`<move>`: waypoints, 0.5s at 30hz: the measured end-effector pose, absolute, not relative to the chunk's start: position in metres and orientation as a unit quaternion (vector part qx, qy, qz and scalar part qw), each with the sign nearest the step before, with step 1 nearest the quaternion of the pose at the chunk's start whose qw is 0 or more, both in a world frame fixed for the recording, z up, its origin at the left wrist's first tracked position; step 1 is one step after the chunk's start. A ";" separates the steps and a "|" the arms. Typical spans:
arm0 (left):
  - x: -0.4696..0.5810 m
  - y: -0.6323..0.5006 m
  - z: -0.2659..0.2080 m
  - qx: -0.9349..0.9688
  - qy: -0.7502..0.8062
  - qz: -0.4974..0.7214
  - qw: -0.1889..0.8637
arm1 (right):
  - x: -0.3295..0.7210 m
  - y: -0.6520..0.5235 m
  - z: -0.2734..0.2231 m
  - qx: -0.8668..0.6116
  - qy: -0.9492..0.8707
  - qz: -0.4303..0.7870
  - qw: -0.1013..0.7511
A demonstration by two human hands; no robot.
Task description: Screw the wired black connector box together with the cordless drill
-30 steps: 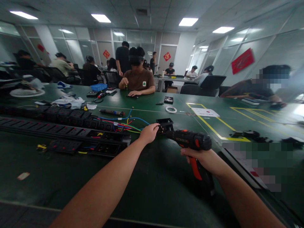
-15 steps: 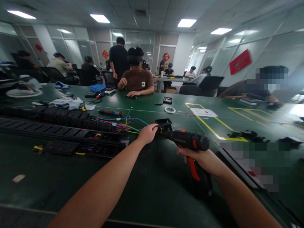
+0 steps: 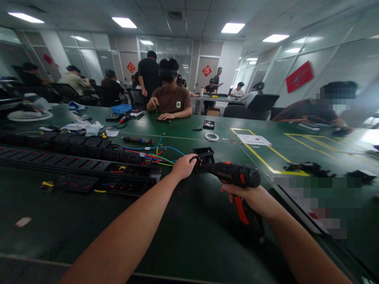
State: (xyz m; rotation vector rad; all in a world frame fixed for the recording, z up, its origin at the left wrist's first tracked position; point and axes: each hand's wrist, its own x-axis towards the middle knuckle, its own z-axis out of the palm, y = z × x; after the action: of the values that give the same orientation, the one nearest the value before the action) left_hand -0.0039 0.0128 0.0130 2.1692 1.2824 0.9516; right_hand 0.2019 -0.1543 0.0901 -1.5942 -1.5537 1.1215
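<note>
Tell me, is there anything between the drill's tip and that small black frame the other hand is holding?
Nothing visible. The right hand aims the drill straight at the black frame, steadied by the left hand; the tip meets it beside the fingers.

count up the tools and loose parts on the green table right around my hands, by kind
Black-and-orange cordless electric screwdriver: 1
Slim dark screwdriver lying flat: 1
Open black plastic socket frame: 1
White tape ring: 1
Total: 4

near table [image 3: 189, 236] bare | left: power strips [image 3: 74, 157] (wires [image 3: 154, 156] too) block
</note>
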 end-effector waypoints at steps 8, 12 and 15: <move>-0.004 0.012 0.013 0.785 0.464 0.344 0.226 | 0.204 -0.155 0.089 -0.608 -0.587 0.431 0.315; -0.004 0.013 0.013 0.782 0.468 0.340 0.233 | 0.205 -0.154 0.088 -0.607 -0.588 0.430 0.317; -0.003 0.015 0.012 0.780 0.469 0.342 0.236 | 0.205 -0.154 0.087 -0.607 -0.590 0.428 0.317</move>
State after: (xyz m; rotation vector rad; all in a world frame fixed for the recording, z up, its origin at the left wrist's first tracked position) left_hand -0.0033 0.0146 0.0121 2.1382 1.2865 0.9369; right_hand 0.2050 -0.1538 0.0873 -1.5972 -1.5529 1.1261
